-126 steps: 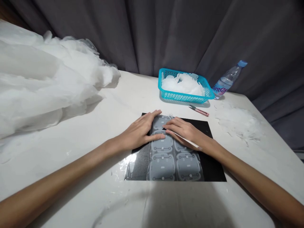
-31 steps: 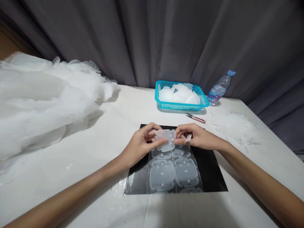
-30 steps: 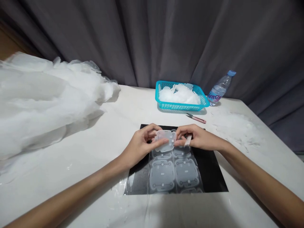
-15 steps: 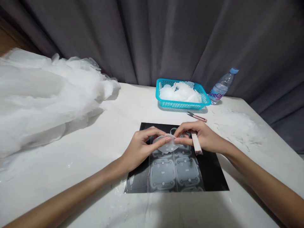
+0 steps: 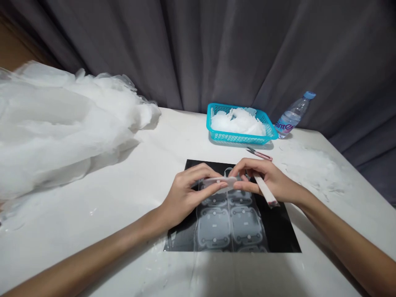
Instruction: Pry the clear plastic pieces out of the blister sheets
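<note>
Okay, so my left hand (image 5: 193, 185) has the clear piece (image 5: 229, 181) pinched over the far half of the moulded sheet (image 5: 215, 227); my right hand (image 5: 266, 177) fingers its right edge, clamped round a white stick (image 5: 264, 191) too. Uneven bending could crease the piece, or the stick might scrape it. Piece's edge-on, so its face is unreadable; fingers hide the stick's far end.
</note>
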Demonstrator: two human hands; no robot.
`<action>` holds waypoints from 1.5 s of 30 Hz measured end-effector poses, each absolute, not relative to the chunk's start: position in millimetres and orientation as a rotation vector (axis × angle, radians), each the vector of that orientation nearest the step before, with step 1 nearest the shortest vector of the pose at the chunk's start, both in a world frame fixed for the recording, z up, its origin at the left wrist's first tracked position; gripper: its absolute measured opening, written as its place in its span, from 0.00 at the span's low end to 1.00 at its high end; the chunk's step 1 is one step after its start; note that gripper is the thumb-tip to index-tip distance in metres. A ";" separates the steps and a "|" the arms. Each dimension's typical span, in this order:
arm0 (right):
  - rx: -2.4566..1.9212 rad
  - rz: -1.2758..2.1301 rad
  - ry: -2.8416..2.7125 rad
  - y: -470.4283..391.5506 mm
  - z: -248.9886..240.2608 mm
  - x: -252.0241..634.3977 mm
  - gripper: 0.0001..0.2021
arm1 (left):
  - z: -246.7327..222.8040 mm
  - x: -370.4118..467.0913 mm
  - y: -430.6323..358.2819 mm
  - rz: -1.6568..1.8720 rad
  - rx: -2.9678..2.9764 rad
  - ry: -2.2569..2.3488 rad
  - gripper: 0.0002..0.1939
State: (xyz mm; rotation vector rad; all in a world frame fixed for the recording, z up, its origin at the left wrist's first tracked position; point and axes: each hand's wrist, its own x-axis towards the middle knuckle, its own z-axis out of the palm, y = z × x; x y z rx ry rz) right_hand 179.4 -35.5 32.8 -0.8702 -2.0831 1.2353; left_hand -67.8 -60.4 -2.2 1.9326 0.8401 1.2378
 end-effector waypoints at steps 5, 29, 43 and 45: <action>-0.740 0.976 -2.108 -40.0 34.4 173.2 0.06 | 2.5 -68.2 -62.3 1.203 2.006 0.821 0.04; -0.702 0.962 -2.093 -40.0 45.8 182.8 0.04 | 10.2 -69.0 -72.4 1.249 2.097 0.786 0.09; -1.521 0.317 -2.399 -6.0 25.7 229.9 0.13 | 23.9 -57.3 -78.9 1.028 1.854 1.081 0.05; -1.692 0.012 -2.322 4.2 15.6 243.8 0.12 | 24.2 -56.1 -79.4 1.003 1.792 1.089 0.07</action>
